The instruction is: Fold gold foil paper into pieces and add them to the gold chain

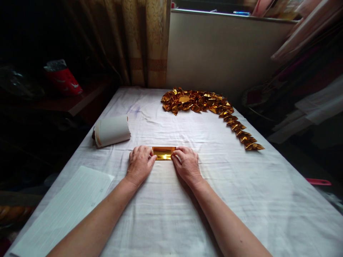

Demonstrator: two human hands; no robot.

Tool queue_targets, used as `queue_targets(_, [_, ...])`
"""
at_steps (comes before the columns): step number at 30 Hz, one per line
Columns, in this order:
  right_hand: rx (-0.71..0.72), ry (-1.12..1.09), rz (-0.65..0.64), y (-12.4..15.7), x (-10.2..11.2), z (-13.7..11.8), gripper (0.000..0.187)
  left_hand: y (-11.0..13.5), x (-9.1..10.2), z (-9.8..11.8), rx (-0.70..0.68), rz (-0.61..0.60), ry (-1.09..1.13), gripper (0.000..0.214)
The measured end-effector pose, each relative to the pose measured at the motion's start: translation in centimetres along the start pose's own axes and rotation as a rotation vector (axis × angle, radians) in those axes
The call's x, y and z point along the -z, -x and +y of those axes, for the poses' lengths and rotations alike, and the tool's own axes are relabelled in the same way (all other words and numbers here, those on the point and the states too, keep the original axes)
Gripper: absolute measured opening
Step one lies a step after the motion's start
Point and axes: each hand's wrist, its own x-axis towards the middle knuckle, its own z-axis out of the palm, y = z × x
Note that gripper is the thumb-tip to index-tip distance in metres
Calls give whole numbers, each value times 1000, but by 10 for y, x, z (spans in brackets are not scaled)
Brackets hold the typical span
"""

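Note:
A small rectangle of shiny gold foil paper (pixel 164 153) lies on the white cloth between my two hands. My left hand (pixel 140 160) pinches its left end, with the thumb at the lower corner. At the right end my right hand (pixel 187 160) has thumb and forefinger closed on the foil. A brighter band runs along the near edge of the foil, which looks folded or curled there. Beyond my hands, a long chain of folded gold foil pieces (pixel 200 101) is heaped at the far edge and trails down to the right.
A white roll (pixel 114 131) with a torn edge lies left of my hands. Lined paper sheets (pixel 66 207) rest by my left forearm. A red cup-like container (pixel 64 80) stands on a dark side table. A curtain (pixel 144 43) and clothes (pixel 321 100) hang around the bed-like cloth surface (pixel 241 207).

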Motion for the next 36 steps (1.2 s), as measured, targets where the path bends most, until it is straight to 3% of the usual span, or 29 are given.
queue_targets(4, [-26, 61, 1, -2, 0, -9, 7, 0, 0, -1, -4, -2, -10, 9])
queue_targets(11, [-155, 210, 16, -7, -7, -34, 32, 0, 2, 1, -9, -7, -24, 11])
queue_targets(19, [-192, 207, 22, 2, -3, -17, 13, 1, 3, 2, 8, -25, 6, 10])
queue_targets(25, [-182, 203, 32, 4, -2, -13, 10, 0, 4, 5, 16, -5, -28, 11])
queue_targets(31, [-171, 193, 61, 4, -3, -14, 10, -4, -12, 31, 39, 99, 30, 46])
queue_targets(36, [-165, 190, 49, 4, -4, -12, 11, -8, -19, 41, 123, 36, 12, 60])
